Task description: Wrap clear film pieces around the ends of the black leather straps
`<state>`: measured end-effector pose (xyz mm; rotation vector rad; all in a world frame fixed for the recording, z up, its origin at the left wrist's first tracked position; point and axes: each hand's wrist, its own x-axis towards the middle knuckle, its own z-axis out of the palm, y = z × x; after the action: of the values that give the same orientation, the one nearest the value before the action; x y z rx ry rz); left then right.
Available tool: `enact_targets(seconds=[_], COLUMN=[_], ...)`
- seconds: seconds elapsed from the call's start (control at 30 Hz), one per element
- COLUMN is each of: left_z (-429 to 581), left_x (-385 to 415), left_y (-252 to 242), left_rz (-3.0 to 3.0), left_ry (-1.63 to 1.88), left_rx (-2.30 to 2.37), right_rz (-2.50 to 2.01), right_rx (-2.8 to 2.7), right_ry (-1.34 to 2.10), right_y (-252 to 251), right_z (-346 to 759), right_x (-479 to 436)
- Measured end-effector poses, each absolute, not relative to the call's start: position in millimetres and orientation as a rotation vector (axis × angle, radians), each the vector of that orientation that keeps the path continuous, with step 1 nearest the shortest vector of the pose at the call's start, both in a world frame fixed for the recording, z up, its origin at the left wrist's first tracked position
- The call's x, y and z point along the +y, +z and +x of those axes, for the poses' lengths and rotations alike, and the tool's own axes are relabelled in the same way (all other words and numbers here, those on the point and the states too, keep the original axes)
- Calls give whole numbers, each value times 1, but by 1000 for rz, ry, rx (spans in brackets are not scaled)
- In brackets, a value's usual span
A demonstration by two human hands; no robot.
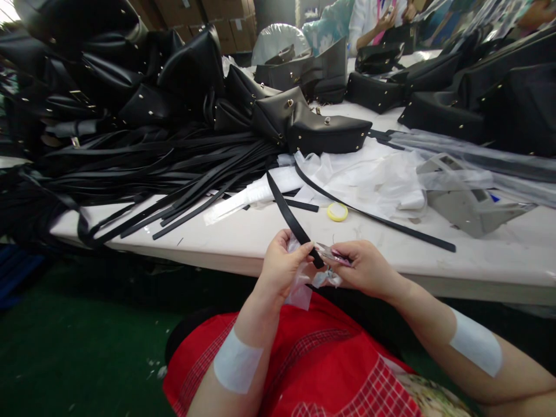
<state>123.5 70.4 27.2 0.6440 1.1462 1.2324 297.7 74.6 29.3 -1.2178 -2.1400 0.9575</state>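
Observation:
My left hand is closed round the near end of a black strap and a scrap of clear plastic film. The strap runs up from my fingers onto the white table. My right hand pinches a small shiny tool or clip against the strap's end; what it is I cannot make out. Both hands hover just off the table's near edge, above my red checked apron.
A heap of black straps and black bags covers the table's left and back. White wrapping, a yellow tape roll, another long strap and a grey plastic piece lie to the right. Another person's hand works at the far end.

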Motion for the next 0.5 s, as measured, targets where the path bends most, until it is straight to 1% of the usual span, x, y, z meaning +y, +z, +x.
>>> enact_targets(seconds=[0.1,0.23,0.33,0.5], left_z=[122,114,106,97], left_x=[70,71,72,73], left_y=[26,24,22,18], left_rz=[597,499,491,600], left_ry=[1201,1146,1142,1216], left_rx=[1062,967,874,747], right_rz=[-1261,-1376,-1392,-1323], right_rx=[-2169,-1994,-1950,-2172], right_ry=[806,722,782,1006], right_y=[26,20,20,30], right_z=[297,296,297,296], right_x=[73,71,70,61])
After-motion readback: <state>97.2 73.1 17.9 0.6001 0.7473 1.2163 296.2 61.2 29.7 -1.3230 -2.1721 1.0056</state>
